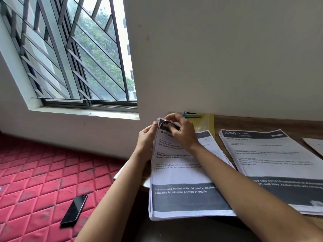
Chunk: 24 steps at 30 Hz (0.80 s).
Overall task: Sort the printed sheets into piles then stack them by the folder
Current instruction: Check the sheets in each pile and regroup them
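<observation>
While the left hand (146, 137) grips the held stack (180, 175) by its edge, the right hand (181, 131) pinches its curled top corner. It is best to rub a single sheet free before lifting. Just beyond the right fingers lies one yellow folder (208, 121) bearing one stapler (192, 114). To their right are one near pile (204, 137), one baby-bottle pile (272, 163) and one stray sheet (314, 144).

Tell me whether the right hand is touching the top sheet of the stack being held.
Touching. The head view shows the right hand pinching the curled upper corner of the top sheet, fingers pressed on its dark header.
</observation>
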Each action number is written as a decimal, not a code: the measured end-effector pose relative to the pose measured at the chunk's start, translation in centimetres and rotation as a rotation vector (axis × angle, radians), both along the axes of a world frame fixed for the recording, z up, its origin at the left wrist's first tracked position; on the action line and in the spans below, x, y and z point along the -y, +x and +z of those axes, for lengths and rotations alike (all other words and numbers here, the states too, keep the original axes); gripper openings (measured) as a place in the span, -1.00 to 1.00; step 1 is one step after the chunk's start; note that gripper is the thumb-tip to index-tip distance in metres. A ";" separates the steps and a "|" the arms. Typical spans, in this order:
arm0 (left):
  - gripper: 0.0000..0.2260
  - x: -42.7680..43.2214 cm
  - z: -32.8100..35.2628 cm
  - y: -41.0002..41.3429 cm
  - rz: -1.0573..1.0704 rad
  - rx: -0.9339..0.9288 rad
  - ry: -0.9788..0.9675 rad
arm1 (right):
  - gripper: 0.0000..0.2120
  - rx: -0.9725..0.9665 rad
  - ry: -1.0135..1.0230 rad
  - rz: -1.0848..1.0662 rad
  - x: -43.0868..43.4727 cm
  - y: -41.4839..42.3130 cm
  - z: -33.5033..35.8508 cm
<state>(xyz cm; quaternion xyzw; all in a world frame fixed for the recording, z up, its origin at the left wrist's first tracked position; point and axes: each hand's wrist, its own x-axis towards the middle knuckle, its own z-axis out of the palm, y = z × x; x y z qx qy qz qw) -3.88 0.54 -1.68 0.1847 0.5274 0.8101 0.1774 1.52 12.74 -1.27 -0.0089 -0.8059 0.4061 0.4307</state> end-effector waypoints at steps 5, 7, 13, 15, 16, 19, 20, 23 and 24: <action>-0.78 0.0 0.3 0.1 -0.020 0.057 -0.008 | -0.86 -0.011 0.005 0.012 -0.1 0.1 0.1; -0.79 0.0 0.3 0.0 -0.020 0.062 -0.013 | -0.86 -0.010 0.007 0.024 -0.1 0.0 0.1; -0.81 -0.1 0.4 0.1 -0.029 0.077 -0.022 | -0.77 -0.027 0.018 0.048 -0.1 -0.3 -0.1; -0.80 0.0 0.4 0.0 -0.046 0.065 -0.027 | -0.73 -0.022 0.022 0.050 -0.2 -0.5 -0.2; -0.80 0.0 0.4 0.0 -0.052 0.059 -0.032 | -0.73 -0.020 0.022 0.051 -0.2 -0.5 -0.2; -0.79 0.1 0.4 0.1 -0.063 0.048 -0.042 | -0.73 -0.026 0.023 0.053 -0.2 -0.5 -0.1; -0.79 0.0 0.4 0.2 -0.066 0.047 -0.040 | -0.74 -0.033 0.021 0.054 -0.2 -0.5 0.0; -0.79 0.0 0.5 0.3 -0.069 0.043 -0.040 | -0.78 -0.060 -0.025 0.067 0.0 -0.5 0.1; -0.79 0.0 0.5 0.3 -0.070 0.044 -0.043 | -0.80 -0.064 -0.052 0.076 0.0 -0.5 0.1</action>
